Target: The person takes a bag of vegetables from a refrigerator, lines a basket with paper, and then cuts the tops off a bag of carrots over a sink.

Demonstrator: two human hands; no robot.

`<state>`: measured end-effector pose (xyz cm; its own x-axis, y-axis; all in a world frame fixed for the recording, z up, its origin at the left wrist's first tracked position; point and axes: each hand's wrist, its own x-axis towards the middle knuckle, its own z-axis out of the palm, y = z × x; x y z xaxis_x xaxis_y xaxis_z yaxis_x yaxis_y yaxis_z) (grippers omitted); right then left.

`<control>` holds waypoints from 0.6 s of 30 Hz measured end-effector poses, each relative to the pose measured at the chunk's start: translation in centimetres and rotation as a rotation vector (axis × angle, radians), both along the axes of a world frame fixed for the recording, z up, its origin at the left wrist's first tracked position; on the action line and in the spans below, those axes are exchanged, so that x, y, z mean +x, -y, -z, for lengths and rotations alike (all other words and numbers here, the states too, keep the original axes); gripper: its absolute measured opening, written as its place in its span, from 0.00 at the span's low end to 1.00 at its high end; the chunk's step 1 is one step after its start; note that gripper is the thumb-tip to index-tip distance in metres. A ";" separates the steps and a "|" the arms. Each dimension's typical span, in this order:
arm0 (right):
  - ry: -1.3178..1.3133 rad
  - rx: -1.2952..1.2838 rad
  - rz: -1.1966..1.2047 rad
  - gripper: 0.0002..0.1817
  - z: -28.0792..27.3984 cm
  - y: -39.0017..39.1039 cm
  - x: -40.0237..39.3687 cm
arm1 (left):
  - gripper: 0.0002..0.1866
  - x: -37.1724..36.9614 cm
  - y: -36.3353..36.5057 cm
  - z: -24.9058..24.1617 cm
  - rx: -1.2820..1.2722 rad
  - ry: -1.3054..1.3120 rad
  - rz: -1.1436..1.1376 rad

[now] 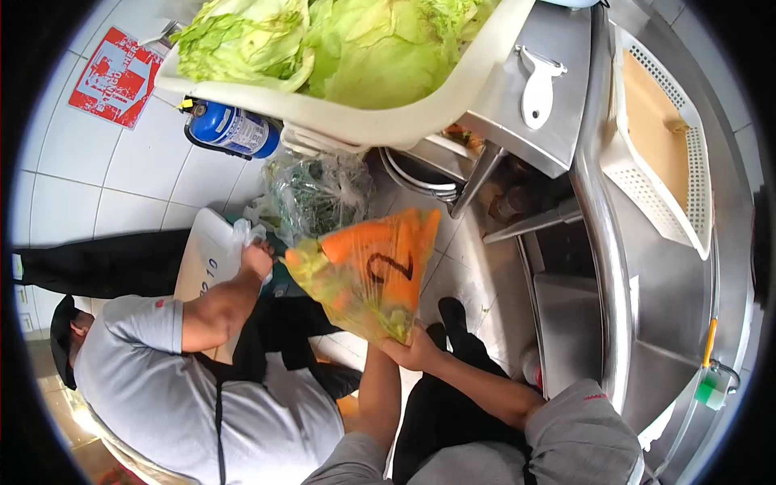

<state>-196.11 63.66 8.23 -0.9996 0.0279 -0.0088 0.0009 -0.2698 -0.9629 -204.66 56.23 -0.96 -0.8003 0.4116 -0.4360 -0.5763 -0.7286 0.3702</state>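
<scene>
A clear plastic bag marked "2" [388, 259] holds orange carrots and pale green vegetable pieces. My right hand [412, 349] is closed on its lower edge, fingers partly behind the plastic. My left forearm rises behind the bag, which hides the left hand and its fingers. Left of the bag, a co-worker's hand [257, 260] grips thin clear plastic beside a white board [196, 263]. Just above lies another clear bag with dark green leaves [319, 194].
A white tub of lettuce [356, 121] stands at the top. The co-worker [218, 404] bends close on the left. A steel counter rail [608, 283] curves on the right. A white peeler [537, 97] and perforated crate [638, 174] lie on steel surfaces.
</scene>
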 end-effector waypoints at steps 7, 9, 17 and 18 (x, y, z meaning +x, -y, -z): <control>0.235 0.159 -0.151 0.09 -6.8 -2.2 6.9 | 0.34 8.8 1.4 -4.8 0.100 0.156 0.026; 0.247 0.253 -0.178 0.09 -8.2 -3.7 8.8 | 0.34 9.8 1.7 -7.0 0.136 0.160 0.048; 0.269 0.416 0.028 0.06 -21.4 -12.0 16.2 | 0.33 9.9 1.1 -19.0 0.264 0.084 0.295; 0.295 0.437 0.077 0.05 -23.0 -12.9 16.7 | 0.33 10.0 0.6 -20.4 0.276 0.080 0.339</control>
